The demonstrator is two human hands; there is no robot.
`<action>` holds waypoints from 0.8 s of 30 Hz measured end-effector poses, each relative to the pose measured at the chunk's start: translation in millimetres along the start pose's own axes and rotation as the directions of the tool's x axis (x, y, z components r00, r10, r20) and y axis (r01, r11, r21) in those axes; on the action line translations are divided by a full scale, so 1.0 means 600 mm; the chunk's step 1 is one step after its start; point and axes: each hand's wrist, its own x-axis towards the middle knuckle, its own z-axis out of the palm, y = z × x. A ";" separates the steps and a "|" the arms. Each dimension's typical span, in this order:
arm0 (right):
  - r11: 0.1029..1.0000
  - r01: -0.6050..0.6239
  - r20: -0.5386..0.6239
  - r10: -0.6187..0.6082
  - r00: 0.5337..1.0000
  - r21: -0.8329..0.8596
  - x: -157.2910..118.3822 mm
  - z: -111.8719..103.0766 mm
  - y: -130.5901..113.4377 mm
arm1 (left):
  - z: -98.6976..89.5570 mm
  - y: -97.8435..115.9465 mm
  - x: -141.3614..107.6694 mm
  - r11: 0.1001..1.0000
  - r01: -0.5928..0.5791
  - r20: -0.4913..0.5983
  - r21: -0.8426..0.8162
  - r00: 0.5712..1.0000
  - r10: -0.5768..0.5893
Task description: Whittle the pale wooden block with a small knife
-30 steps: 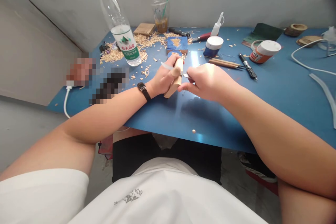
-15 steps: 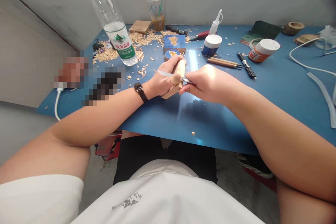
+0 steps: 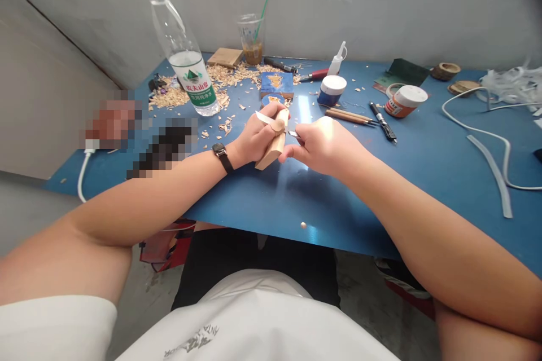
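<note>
A pale wooden block (image 3: 271,150) is held at a slant above the blue table (image 3: 237,203). My left hand (image 3: 259,134) is closed around its left side, with a tan wrap on the thumb and a white strip sticking out from it. Just right of the block, my right hand (image 3: 315,144) is closed on a small blade (image 3: 293,134), whose metal tip points at the block. The blade's handle is hidden in my fist. Behind my left hand lie a round blue piece (image 3: 272,101) and a square blue block (image 3: 276,83), both with orange patterns.
A water bottle (image 3: 192,76) and wood shavings (image 3: 175,96) are at the left rear. Behind stands a cup (image 3: 253,39). To the right are a blue paint jar (image 3: 332,91), wooden-handled tools (image 3: 349,117), a black pen (image 3: 383,122), an orange jar (image 3: 405,101) and a white cable (image 3: 470,124).
The camera view has shifted, showing more of the wall. The blade tip has come away from the block's side, leaving a small gap. My left hand still holds the block.
</note>
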 end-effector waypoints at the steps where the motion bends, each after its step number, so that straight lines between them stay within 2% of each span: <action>1: 1.000 0.010 -0.009 -0.010 1.000 -0.005 0.000 0.003 0.004 | 0.001 0.001 0.000 1.000 0.003 0.004 -0.005 1.000 -0.003; 6: 0.983 0.180 -0.063 -0.181 0.981 -0.024 -0.014 0.008 0.023 | 0.005 0.006 0.000 1.000 0.012 0.032 -0.026 0.999 -0.011; 11: 0.952 0.305 0.001 -0.305 0.952 0.008 -0.038 -0.016 0.030 | 0.001 0.027 -0.003 0.998 -0.017 0.092 0.058 0.996 0.011; 15: 0.952 0.303 0.056 -0.306 0.950 0.048 -0.043 -0.024 0.038 | 0.000 0.025 -0.005 0.995 -0.028 0.105 0.096 0.994 0.018; 19: 0.965 0.260 0.027 -0.261 0.965 0.044 -0.031 -0.010 0.043 | 0.000 0.011 -0.005 0.996 -0.024 0.070 0.087 0.997 0.018; 24: 0.977 0.210 0.015 -0.210 0.978 0.045 -0.021 0.000 0.032 | -0.004 0.009 -0.003 0.999 -0.024 0.083 0.047 0.996 0.020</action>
